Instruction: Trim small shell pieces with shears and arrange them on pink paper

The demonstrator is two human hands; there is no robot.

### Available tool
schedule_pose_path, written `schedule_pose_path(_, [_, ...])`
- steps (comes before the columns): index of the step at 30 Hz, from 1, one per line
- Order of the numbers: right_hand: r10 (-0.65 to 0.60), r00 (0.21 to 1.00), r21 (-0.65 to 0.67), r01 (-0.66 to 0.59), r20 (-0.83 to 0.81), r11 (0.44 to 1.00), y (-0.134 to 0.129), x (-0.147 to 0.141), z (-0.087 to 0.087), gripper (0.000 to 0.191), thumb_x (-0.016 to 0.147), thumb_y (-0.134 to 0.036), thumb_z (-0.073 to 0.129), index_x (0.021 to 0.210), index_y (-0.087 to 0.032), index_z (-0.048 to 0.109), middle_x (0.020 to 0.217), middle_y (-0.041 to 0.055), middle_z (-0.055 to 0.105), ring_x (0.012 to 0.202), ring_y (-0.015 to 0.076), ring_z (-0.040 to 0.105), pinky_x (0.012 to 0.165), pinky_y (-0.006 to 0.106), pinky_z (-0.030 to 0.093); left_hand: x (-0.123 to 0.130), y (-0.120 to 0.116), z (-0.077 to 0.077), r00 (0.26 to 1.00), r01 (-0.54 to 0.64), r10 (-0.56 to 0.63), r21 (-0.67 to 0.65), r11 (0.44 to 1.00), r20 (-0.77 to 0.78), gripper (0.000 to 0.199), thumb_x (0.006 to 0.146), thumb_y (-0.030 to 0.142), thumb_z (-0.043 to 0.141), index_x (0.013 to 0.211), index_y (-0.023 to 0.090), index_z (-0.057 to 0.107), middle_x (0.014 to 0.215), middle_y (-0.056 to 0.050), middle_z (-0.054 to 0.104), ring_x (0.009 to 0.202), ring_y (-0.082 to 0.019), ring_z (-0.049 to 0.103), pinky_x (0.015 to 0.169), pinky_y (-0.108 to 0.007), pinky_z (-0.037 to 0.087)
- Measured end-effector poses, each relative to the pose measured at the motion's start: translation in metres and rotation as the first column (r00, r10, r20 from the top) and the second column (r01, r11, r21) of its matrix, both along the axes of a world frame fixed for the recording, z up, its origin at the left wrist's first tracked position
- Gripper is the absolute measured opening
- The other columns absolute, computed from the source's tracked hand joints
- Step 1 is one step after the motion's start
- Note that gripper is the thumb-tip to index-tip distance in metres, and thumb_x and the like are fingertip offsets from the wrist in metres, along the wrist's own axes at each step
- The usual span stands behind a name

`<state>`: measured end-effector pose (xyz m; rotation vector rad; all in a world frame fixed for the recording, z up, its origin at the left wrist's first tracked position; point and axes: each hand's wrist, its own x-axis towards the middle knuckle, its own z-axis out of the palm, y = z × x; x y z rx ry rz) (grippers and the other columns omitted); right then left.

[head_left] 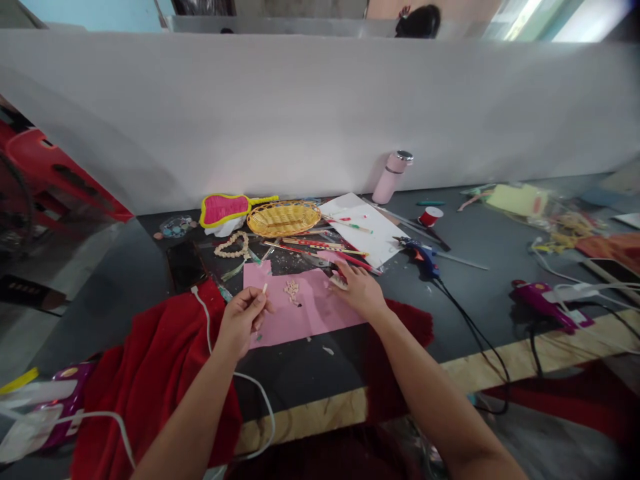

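My left hand [243, 319] pinches a small pale stick [265, 289] upright between thumb and fingertips, over the left part of a pink sheet [295, 322]. On that sheet lies a small heap of cream-coloured bits [291, 290]. My right hand [357, 290] is at the sheet's right side, fingers bent around something pale with a dark part, too small to make out. A heart shape of cream beads [231, 245] lies beyond my left hand. Behind the sheet are several red and gold sticks [320, 247].
A yellow basket [284, 219], pink-and-yellow paddle shape [225, 211], white paper [367, 230] and pink bottle [393, 177] stand or lie at the back. A blue glue gun [423, 257] with a black cable is right. Red cloth [160, 373], a phone [185, 265] and white cable are left.
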<state>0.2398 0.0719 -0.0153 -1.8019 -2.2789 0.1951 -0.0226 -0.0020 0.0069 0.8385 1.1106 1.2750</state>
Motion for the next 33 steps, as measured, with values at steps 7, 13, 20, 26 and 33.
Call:
schedule_pose_path(7, [-0.011,0.999,0.075,0.007,0.047,0.997,0.003,0.004,-0.010,0.056,0.085,-0.048,0.054,0.131,-0.018,0.045,0.120,0.0106,0.058,0.113,0.0260,0.046,0.094,0.035,0.038,0.001,0.000,0.001,1.000,-0.013,0.013,-0.024,1.000,-0.001,0.025,0.074,0.036,0.067,0.072,0.014,0.054,0.064,0.001,0.063,0.036,0.000,0.034,0.036,-0.013,0.019])
schedule_pose_path(13, [-0.039,0.994,0.107,0.028,0.098,0.994,-0.003,-0.006,0.007,0.042,0.087,-0.046,0.050,0.124,-0.025,0.052,0.128,0.0090,0.052,0.116,0.0302,0.041,0.089,0.045,0.040,0.002,-0.002,0.003,1.000,-0.014,0.014,-0.037,0.999,-0.001,0.027,0.074,0.037,0.067,0.072,0.014,0.054,0.064,0.001,0.063,0.037,0.000,0.033,0.035,-0.013,0.020])
schedule_pose_path(20, [0.179,0.971,0.154,-0.203,0.159,0.967,0.067,-0.054,0.054,0.050,0.089,-0.023,0.044,0.138,-0.018,0.036,0.136,0.0113,0.041,0.116,0.0247,0.045,0.093,0.036,0.042,0.001,0.000,-0.002,1.000,-0.004,0.005,-0.015,1.000,0.023,0.026,0.074,0.037,0.066,0.073,0.014,0.053,0.066,0.000,0.064,0.037,-0.001,0.034,0.036,-0.014,0.020])
schedule_pose_path(26, [0.149,0.956,0.050,-0.167,0.254,0.985,0.124,-0.087,0.054,0.032,0.090,-0.024,0.045,0.121,-0.024,0.055,0.124,0.0085,0.053,0.098,0.0204,0.059,0.077,0.028,0.047,0.000,0.004,-0.004,0.998,-0.036,0.038,-0.039,0.999,0.053,0.029,0.072,0.039,0.067,0.073,0.015,0.052,0.065,0.000,0.064,0.036,-0.001,0.034,0.035,-0.015,0.020])
schedule_pose_path(33, [0.056,0.962,0.093,-0.084,0.268,0.992,0.152,-0.082,0.055,0.031,0.095,-0.029,0.035,0.115,-0.022,0.058,0.115,0.0094,0.061,0.105,0.0213,0.056,0.086,0.030,0.043,0.002,0.002,-0.003,0.998,-0.006,0.009,-0.051,0.999,0.063,0.030,0.073,0.041,0.066,0.072,0.015,0.052,0.065,-0.001,0.064,0.036,-0.001,0.033,0.035,-0.015,0.018])
